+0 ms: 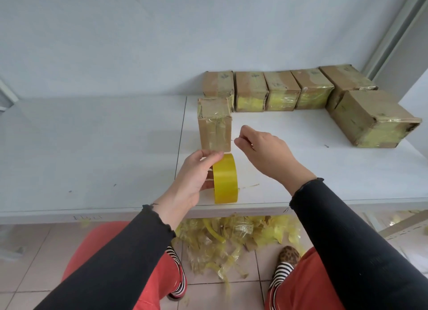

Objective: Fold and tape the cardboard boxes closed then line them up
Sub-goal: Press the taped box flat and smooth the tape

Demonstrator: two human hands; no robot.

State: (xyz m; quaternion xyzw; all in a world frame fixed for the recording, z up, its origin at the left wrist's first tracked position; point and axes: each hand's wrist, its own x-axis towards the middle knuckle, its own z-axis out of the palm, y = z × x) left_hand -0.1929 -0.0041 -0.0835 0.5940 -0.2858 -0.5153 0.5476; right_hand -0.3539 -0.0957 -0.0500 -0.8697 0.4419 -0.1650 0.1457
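Red trousers (111, 258) and black sleeves (347, 228) fill the foreground, w/ a heap of torn yellow tape scraps (231, 235) on the tiles under the table edge. Up on the white table (92, 147), the left hand (194, 177) holds the yellow tape roll (225, 178) upright near the front edge, fingers thru the core, thumb over the top. The right hand (261, 149) hovers just beside the box (215, 124), thumb and forefinger pinched together; looks like a thin thread or tape end btwn them, too fine to say. That box stands on end right behind the roll, seams already glossy w/ tape. Behind it, a row of taped boxes (273, 89) runs along the wall, and one bigger box (370, 122) sits at an angle on the right, well apart.

Handling guess: the boxes look light, stiff but crushable at the corners, and slick where taped, so grip by opposite bare-cardboard faces, not the shiny patches. Tape film is thin and clingy; hold the free end taut.
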